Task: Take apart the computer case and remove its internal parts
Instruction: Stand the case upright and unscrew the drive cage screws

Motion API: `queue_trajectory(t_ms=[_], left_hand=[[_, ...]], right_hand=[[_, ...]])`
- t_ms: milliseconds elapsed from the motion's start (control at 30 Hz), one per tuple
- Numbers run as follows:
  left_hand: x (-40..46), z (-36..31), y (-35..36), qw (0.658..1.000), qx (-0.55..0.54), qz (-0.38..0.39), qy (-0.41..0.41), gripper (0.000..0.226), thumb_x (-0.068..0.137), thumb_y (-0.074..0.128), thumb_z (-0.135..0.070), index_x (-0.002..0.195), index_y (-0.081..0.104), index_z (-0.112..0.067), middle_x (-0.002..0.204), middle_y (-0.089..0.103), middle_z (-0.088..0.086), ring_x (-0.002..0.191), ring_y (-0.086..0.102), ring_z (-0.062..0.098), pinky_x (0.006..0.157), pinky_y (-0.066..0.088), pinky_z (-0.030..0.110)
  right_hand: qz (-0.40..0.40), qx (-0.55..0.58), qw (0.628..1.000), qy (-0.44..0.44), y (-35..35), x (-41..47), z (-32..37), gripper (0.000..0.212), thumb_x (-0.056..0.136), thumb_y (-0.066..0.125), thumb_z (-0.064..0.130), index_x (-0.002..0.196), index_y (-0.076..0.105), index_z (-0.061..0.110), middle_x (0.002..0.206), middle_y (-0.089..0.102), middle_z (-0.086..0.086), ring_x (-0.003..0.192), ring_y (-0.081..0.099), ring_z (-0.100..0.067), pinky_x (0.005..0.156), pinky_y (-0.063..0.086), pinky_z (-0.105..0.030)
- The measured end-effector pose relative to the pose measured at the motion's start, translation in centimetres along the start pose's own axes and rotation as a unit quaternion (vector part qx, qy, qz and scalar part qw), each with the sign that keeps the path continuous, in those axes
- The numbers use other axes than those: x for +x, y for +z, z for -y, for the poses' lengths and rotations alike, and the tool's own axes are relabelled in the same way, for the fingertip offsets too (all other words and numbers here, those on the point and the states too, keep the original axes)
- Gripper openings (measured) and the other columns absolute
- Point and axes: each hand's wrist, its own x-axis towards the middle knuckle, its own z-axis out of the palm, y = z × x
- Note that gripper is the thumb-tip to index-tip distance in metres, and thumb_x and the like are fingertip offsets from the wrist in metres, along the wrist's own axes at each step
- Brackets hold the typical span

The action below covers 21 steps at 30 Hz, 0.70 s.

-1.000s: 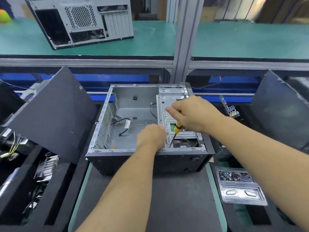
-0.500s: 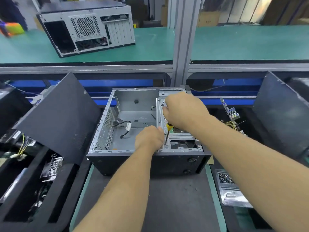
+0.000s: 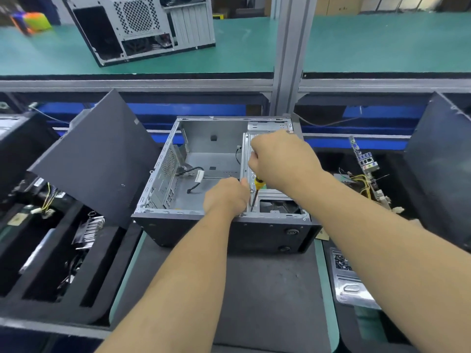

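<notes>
Bare grey sheet metal lines the one open computer case (image 3: 204, 159), a box with black outer walls that lies on its side on a dark mat (image 3: 267, 289) at the middle of the tabletop. Inside it are one loose black cable with a white connector (image 3: 197, 178) on the floor panel, and one perforated metal drive cage (image 3: 271, 197) along its right side. Two hands work at that cage. The right hand (image 3: 281, 161) is curled in a fist around one screwdriver (image 3: 257, 192) with a yellow handle; the dark shaft points down at the near end of the cage. The left hand (image 3: 226, 197) is curled with its fingers hidden against the cage's left edge; whether it grips anything cannot be determined. One flat black side panel (image 3: 96, 159) leans tilted to the left of the case. Below it, one black foam tray (image 3: 58, 284) with long slots holds a finned metal heatsink (image 3: 89, 229) and wiring. To the right, one circuit board (image 3: 365, 164) stands on edge among yellow wires, and one clear plastic tray (image 3: 349, 284) holds small dark screws. A second computer case (image 3: 142, 26), closed and with a perforated rear grille, sits on the green shelf (image 3: 382, 44) behind.
</notes>
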Motion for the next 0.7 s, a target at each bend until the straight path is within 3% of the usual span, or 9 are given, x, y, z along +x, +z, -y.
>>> queue_trajectory(t_ms=[167, 267, 567, 700], left_hand=[[0.2, 0.3, 0.2, 1.0, -0.015, 0.019, 0.017, 0.051, 0.107, 0.021, -0.045, 0.098, 0.059, -0.013, 0.112, 0.065, 0.012, 0.092, 0.055, 0.032, 0.078, 0.038, 0.036], [0.2, 0.4, 0.2, 0.999, -0.018, 0.032, 0.02, 0.051, 0.106, 0.02, -0.047, 0.092, 0.057, -0.013, 0.108, 0.067, 0.013, 0.088, 0.056, 0.032, 0.077, 0.04, 0.037], [0.1, -0.1, -0.1, 0.998, -0.023, 0.055, 0.015, 0.052, 0.107, 0.019, -0.043, 0.09, 0.058, -0.014, 0.091, 0.058, 0.006, 0.086, 0.058, 0.031, 0.079, 0.046, 0.038], [0.0, 0.1, -0.1, 0.998, -0.02, 0.06, 0.019, 0.059, 0.107, 0.017, -0.045, 0.101, 0.065, -0.011, 0.092, 0.058, 0.005, 0.085, 0.055, 0.029, 0.077, 0.042, 0.037]], right_hand=[[-0.004, -0.025, 1.0, 0.017, 0.0, 0.6, 0.0, 0.028, 0.089, 0.05, 0.012, 0.065, 0.036, 0.014, 0.061, 0.037, -0.003, 0.057, 0.04, -0.026, 0.046, 0.019, -0.027], [0.009, -0.008, 0.999, 0.043, -0.2, 0.8, -0.1, 0.036, 0.09, 0.05, 0.016, 0.062, 0.028, 0.018, 0.06, 0.037, -0.002, 0.051, 0.031, -0.02, 0.046, 0.018, -0.027], [0.055, 0.019, 0.993, 0.099, -0.3, 1.1, -0.4, 0.037, 0.091, 0.05, 0.018, 0.062, 0.028, 0.018, 0.061, 0.036, -0.002, 0.049, 0.03, -0.017, 0.045, 0.018, -0.026], [0.05, 0.031, 0.991, 0.117, -0.1, 1.4, -0.6, 0.03, 0.089, 0.051, 0.018, 0.063, 0.036, 0.017, 0.061, 0.038, -0.001, 0.051, 0.032, -0.016, 0.045, 0.019, -0.026]])
